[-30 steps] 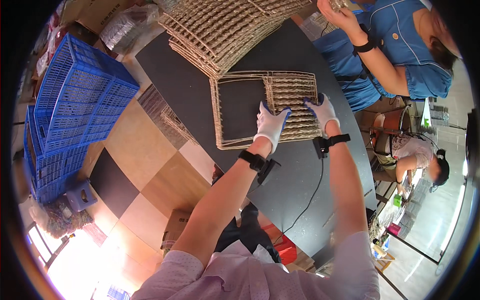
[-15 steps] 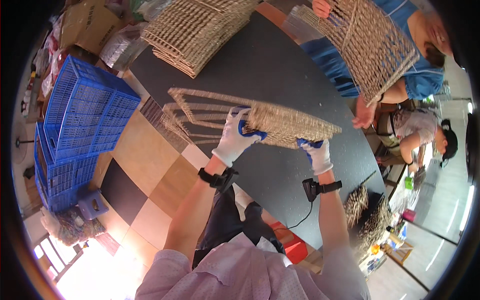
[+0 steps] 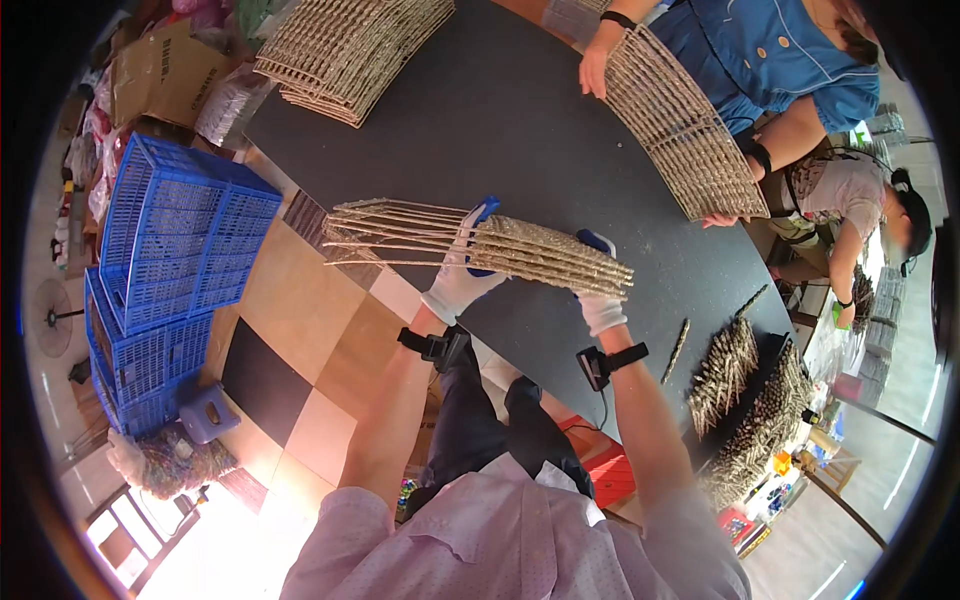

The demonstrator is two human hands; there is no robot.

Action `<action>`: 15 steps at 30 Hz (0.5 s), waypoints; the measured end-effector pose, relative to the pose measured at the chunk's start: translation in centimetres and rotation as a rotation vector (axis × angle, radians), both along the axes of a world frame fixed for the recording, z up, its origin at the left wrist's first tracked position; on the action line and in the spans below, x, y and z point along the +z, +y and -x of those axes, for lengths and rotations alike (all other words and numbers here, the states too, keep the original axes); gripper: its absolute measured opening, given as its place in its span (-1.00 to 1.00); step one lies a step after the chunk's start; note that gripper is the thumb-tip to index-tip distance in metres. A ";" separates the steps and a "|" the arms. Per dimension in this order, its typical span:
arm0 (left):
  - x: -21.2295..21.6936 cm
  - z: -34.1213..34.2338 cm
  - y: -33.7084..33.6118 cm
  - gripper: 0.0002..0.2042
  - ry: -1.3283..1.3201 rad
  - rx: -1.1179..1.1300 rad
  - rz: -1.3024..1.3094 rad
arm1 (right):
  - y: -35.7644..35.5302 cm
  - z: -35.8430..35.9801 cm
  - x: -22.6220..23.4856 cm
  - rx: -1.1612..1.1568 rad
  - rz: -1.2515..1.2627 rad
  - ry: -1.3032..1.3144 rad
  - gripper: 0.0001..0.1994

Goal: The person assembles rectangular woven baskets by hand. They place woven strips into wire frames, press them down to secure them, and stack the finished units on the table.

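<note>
Both gloved hands, left hand (image 3: 458,285) and right hand (image 3: 600,300), clamp the half-woven wicker panel (image 3: 480,245) edge-on above the near edge of the black table (image 3: 500,110), fingers curled round it, apparently for inspecting the weave.

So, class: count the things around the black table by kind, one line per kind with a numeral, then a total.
Part-woven panel held in both gloved hands: 1
Woven panel held by the person across the table: 1
Stack of woven panels on the table: 1
Blue plastic crates: at least 2
Loose bundles of rope-wrapped sticks: 2
Total: at least 7
</note>
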State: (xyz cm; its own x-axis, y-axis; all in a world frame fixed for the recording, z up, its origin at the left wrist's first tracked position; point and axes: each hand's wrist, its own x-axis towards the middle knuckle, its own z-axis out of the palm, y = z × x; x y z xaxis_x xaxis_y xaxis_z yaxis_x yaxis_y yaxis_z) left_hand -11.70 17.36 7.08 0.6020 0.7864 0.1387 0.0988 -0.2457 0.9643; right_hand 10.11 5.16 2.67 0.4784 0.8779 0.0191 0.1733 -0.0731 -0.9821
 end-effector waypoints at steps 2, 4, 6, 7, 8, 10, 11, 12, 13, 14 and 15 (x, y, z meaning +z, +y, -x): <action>1.2 -0.5 -0.6 -0.14 -0.037 -0.023 0.090 | -0.5 0.0 0.7 -0.102 -0.039 0.120 -0.55; 0.2 -0.9 -1.5 -0.23 0.018 0.030 0.043 | -1.6 0.4 1.2 -0.144 -0.070 0.018 -0.58; -0.5 -1.4 -1.2 -0.27 0.028 0.057 0.148 | -1.4 -0.2 1.3 -0.091 0.021 -0.131 -0.62; -1.0 -1.7 -1.7 -0.31 0.041 0.081 0.145 | -1.3 -0.5 0.9 -0.086 0.029 -0.271 -0.63; -1.4 -1.8 -1.0 -0.32 0.030 0.075 0.145 | -1.0 -0.7 0.7 -0.081 0.037 -0.411 -0.64; -1.3 -1.7 -0.4 -0.34 0.023 0.065 0.176 | -0.8 -0.7 0.8 -0.098 0.002 -0.190 -0.65; -1.1 -1.6 -1.5 -0.31 0.057 0.071 0.073 | -1.2 -0.6 1.1 -0.088 0.034 -0.251 -0.65; -1.3 -1.5 -1.5 -0.30 0.133 0.097 0.075 | -1.0 -0.6 1.7 -0.074 0.054 -0.314 -0.65; -1.5 -1.4 -1.4 -0.29 0.209 0.124 0.077 | -1.1 -0.8 2.0 -0.092 0.079 -0.128 -0.58; -1.8 -1.2 -1.4 -0.28 0.285 0.150 0.080 | -1.4 -0.9 2.4 -0.069 0.073 -0.094 -0.55; 0.8 -2.1 -1.5 -0.25 0.291 0.165 0.270 | -1.8 -1.6 2.6 -0.065 0.067 -0.063 -0.53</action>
State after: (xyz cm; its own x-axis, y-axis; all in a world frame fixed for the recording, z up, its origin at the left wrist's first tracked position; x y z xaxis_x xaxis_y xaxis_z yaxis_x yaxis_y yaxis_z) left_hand -9.62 15.83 7.86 0.4490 0.8599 -0.2428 0.3934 0.0537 0.9178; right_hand 11.69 3.32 5.26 0.5338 0.8456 -0.0071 0.2272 -0.1515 -0.9620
